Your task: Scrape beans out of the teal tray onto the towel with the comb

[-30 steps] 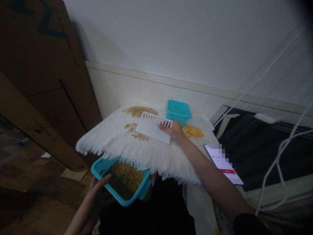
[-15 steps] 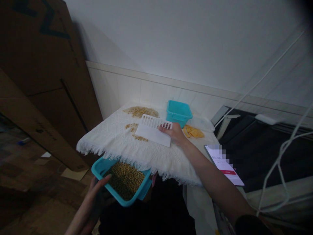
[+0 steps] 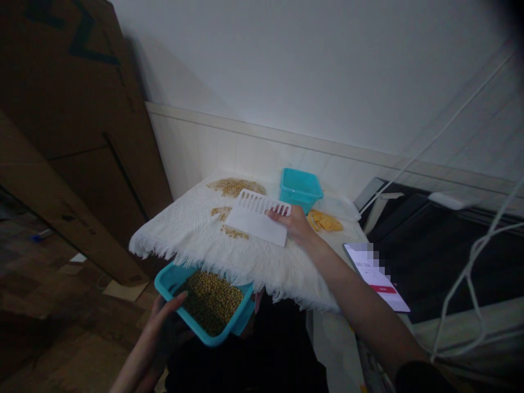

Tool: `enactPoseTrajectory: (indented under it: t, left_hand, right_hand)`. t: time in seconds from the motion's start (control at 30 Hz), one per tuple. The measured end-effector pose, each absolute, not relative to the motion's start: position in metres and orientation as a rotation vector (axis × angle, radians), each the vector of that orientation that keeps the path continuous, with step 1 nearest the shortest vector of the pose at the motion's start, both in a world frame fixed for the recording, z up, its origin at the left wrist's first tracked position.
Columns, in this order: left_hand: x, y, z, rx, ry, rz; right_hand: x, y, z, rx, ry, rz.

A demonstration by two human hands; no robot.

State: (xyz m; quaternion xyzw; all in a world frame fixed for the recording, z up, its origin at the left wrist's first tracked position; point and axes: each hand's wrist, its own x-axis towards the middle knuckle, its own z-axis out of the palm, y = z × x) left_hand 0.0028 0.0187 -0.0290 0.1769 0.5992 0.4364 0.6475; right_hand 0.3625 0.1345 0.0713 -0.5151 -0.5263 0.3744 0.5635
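Barely shifting since earlier; pinching slotted scraper [image 3: 254,224] in right hand [image 3: 295,222], lengthwise, just right of loose soybeans [image 3: 234,233]; below them, clasping turquoise tub [image 3: 210,340] in left hand [image 3: 160,316].

Dim, bit blurry; phone scrn [image 3: 374,276] glows; top-R corner v. dark.

The cloth [image 3: 192,224] hides some far rim of your held tub [image 3: 210,339]; pixels mask part of the phone [image 3: 374,279].

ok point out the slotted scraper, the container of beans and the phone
Slotted scraper [image 3: 257,225], head view: on its flat blade
Container of beans [image 3: 210,340], head view: on its near rim
Phone [image 3: 376,279], head view: on its lit screen
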Motion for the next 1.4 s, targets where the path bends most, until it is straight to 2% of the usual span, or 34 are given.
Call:
enactPoseTrajectory:
  t: [0.23, 0.37, 0.67, 1.4]
  left_hand:
    - [0.004, 0.014, -0.03, 0.415, 1.331, 1.007]
    - [0.006, 0.012, -0.03, 0.396, 1.324, 1.005]
    - [0.015, 0.003, -0.015, 0.445, 1.301, 0.998]
    - [0.018, 0.004, -0.016, 0.431, 1.274, 1.017]
  right_hand:
    - [0.38, 0.095, 0.101, -1.331, -1.406, 0.544]
    - [0.385, 0.059, 0.101, -1.446, -1.479, 0.439]
    - [0.375, 0.046, 0.078, -1.487, -1.437, 0.458]
    - [0.356, 0.041, 0.08, -1.449, -1.459, 0.593]
